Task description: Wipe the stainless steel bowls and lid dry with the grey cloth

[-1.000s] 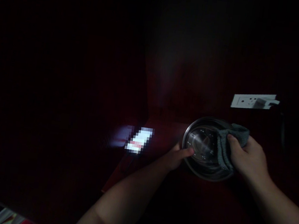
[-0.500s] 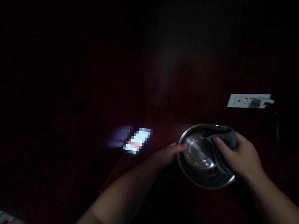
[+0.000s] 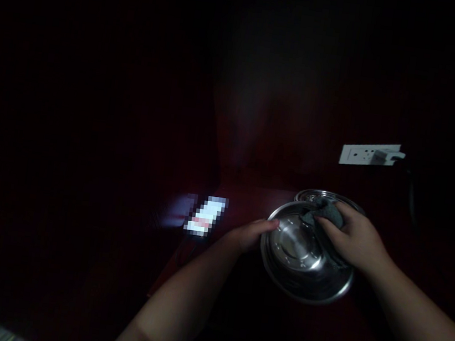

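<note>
A shiny steel bowl (image 3: 293, 274) is tilted so that its inside faces me. My left hand (image 3: 253, 233) grips its left rim, thumb over the edge and the other fingers hidden behind. In my right hand (image 3: 355, 235) is a dark grey-green cloth (image 3: 324, 217), pressed against the upper right rim and inner wall. Part of the cloth hangs down inside the bowl, dim in the poor light. Just behind the bowl, another round steel vessel (image 3: 325, 194) shows only its far rim.
A lit phone (image 3: 206, 216), its screen pixelated, is left of the bowl. On the dark red wall at the right is a white socket plate (image 3: 353, 155) with a plug (image 3: 386, 156) and hanging cord. Something pale (image 3: 2, 335) lies at the bottom left edge. Most of the scene is very dark.
The bowl has come lower and slightly left with both hands, uncovering the steel rim behind it. My right hand and the cloth have shifted left along the bowl's edge.
</note>
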The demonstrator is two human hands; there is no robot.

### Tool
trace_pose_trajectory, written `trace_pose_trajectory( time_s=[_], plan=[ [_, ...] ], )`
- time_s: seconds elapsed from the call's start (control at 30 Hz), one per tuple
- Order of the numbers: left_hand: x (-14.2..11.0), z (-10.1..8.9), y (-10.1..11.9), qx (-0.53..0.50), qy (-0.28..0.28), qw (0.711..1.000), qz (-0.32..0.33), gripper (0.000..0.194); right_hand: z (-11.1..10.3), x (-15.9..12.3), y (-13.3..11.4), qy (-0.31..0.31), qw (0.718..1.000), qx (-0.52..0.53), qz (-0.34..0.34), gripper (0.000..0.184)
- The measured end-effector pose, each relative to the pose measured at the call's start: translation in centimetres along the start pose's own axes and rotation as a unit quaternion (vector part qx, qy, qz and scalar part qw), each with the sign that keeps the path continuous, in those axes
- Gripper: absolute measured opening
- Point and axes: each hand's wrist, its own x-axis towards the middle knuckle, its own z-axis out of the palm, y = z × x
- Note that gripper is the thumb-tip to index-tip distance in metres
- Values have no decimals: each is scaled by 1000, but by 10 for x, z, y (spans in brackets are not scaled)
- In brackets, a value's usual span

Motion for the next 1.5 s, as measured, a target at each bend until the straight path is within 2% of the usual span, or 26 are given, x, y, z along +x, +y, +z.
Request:
trace_pose_trajectory(
  time_s=[0.1, 0.17, 0.4, 0.57, 0.83, 1.07, 1.3, 1.5],
  plan=[
    [1, 1, 0, -8, -13, 999, 45, 65, 2, 0, -2, -13, 999, -33, 5, 20],
    [1, 4, 1, -18, -20, 997, 74, 68, 2, 1, -1, 6, 999, -30, 12, 21],
    [2, 14, 5, -102, 40, 977, 180, 67, 4, 5, 3, 86, 991, -8, 107, 27],
    [1, 19, 5, -108, 44, 984, 138, 53, 10, 3, 3, 62, 994, 7, 87, 30],
    [2, 17, 7, -124, 77, 984, 99, 47, 14, 2, 9, 14, 999, 30, 33, 37],
    [1, 16, 5, -113, 61, 986, 103, 43, 11, 3, 11, 7, 999, 21, 43, 40],
    [-2, 27, 9, -95, 42, 985, 139, 50, 8, 3, 5, 37, 998, -22, 49, 33],
    [-4, 34, 10, -99, 47, 977, 183, 57, 8, 2, 6, 65, 992, 17, 103, 28]
  ],
)
